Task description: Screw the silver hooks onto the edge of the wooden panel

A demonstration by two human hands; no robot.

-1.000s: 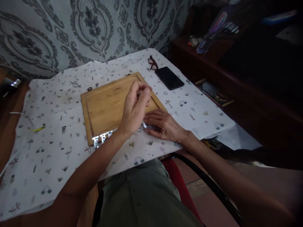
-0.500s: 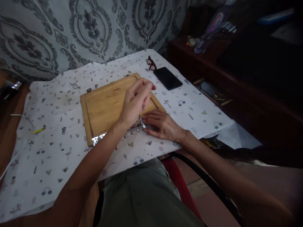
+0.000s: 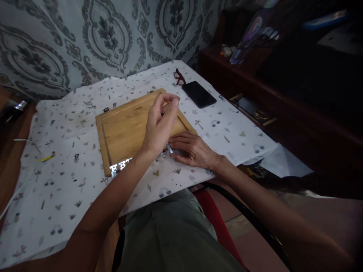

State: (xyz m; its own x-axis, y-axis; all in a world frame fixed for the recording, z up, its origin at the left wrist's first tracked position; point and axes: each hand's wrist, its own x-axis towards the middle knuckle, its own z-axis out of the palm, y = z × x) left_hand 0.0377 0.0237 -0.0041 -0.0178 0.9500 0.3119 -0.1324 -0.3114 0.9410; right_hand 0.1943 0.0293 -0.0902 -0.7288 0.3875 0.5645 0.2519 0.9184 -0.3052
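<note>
A wooden board point(image 3: 124, 128) with a raised rim lies on the patterned white cloth. Several shiny metal clips point(image 3: 114, 169) line its near edge, partly covered by my left forearm. Above the board's right half is my left hand point(image 3: 161, 122), its fingers curled with thumb and fingertips close together; whether something small is between them is hidden. My right hand point(image 3: 191, 149) rests at the board's near right corner, fingers bent over the edge beside a metal clip point(image 3: 169, 148). What its fingertips press on is not clear.
Beyond the board lie a black phone point(image 3: 199, 94) and brown glasses point(image 3: 179, 77). A yellow-tipped item point(image 3: 47, 157) is at the left. To the right are an open drawer point(image 3: 256, 111) and a dark red cabinet point(image 3: 241, 75) bearing a bottle point(image 3: 248, 36).
My left hand has shifted slightly left and its fingers have changed their bend. My right hand stays at the board's corner. The view has moved a little.
</note>
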